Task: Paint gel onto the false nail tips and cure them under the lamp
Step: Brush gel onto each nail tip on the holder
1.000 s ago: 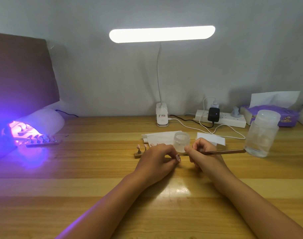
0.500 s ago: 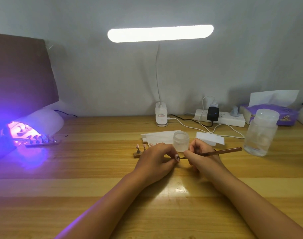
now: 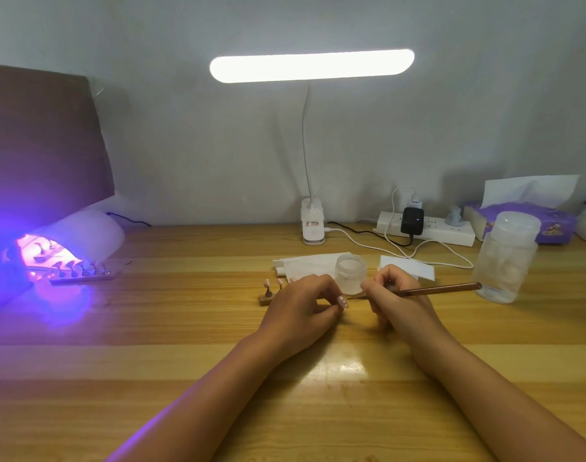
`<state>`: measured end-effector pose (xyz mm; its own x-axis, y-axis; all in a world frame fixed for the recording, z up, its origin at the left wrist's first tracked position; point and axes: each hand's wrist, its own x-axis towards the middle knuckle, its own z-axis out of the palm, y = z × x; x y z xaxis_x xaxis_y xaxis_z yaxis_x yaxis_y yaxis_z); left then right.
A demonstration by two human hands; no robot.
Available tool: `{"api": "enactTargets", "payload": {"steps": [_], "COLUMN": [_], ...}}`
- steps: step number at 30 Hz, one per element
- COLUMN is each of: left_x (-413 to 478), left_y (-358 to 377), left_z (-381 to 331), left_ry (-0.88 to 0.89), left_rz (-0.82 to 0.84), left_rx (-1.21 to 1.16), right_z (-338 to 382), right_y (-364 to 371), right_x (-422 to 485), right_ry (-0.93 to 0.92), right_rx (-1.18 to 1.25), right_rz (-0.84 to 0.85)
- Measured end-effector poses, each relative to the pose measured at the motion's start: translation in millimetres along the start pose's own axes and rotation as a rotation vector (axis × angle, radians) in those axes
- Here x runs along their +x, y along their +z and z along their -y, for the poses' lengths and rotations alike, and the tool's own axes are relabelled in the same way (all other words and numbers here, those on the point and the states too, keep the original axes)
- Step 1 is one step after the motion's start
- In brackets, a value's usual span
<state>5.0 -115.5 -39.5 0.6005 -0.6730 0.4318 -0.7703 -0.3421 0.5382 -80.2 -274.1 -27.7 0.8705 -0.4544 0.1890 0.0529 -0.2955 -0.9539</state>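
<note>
Head view, mid-task. At frame centre the left hand (image 3: 305, 305) has its fingers curled and pinches a pink tip (image 3: 342, 301) marked with pale dots. Just to its right, the right hand (image 3: 394, 295) grips a brown brush (image 3: 441, 290), whose handle points toward the right of the frame. A small frosted jar (image 3: 350, 273), presumably the gel, stands just behind the two hands, on the wooden table (image 3: 185, 328).

Progress, as judged: at the left edge the curing lamp (image 3: 85, 235) glows violet, and a strip of tips (image 3: 85, 276) lies at its mouth, so one batch seems to be painted and curing. A second holder (image 3: 271, 291) carrying a few pink tips sits just behind the left hand. These, and the tip in hand, probably need more gel and then the lamp.

Limits of the view: the bristles are hidden behind the right hand's fingers, so whether they touch the tip cannot be told. The left hand covers most of the second holder, so its tip count is unknown. Glare washes out the lamp's interior. Wet and dry gel cannot be told apart.
</note>
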Motion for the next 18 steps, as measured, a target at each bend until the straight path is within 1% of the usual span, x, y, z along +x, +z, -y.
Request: {"api": "enactTargets", "payload": {"steps": [4, 8, 13, 18], "left_x": [-0.3, -0.7, -0.2, -0.2], "left_y": [0.1, 0.4, 1.1, 1.1], "left_z": [0.5, 1.2, 1.8, 1.4], "left_ry": [0.004, 0.001, -0.005, -0.013], "left_rz": [0.004, 0.005, 0.002, 0.007], "left_rx": [0.019, 0.033, 0.040, 0.049], "right_z": [2.0, 2.5, 3.4, 3.4], "right_y": [-0.9, 0.3, -0.3, -1.1], "right_x": [-0.1, -0.2, -0.1, -0.8], "right_ry": [0.023, 0.008, -0.018, 0.003], "right_rx": [0.074, 0.045, 0.077, 0.095], "right_rz": [-0.008, -0.021, -0.007, -0.012]}}
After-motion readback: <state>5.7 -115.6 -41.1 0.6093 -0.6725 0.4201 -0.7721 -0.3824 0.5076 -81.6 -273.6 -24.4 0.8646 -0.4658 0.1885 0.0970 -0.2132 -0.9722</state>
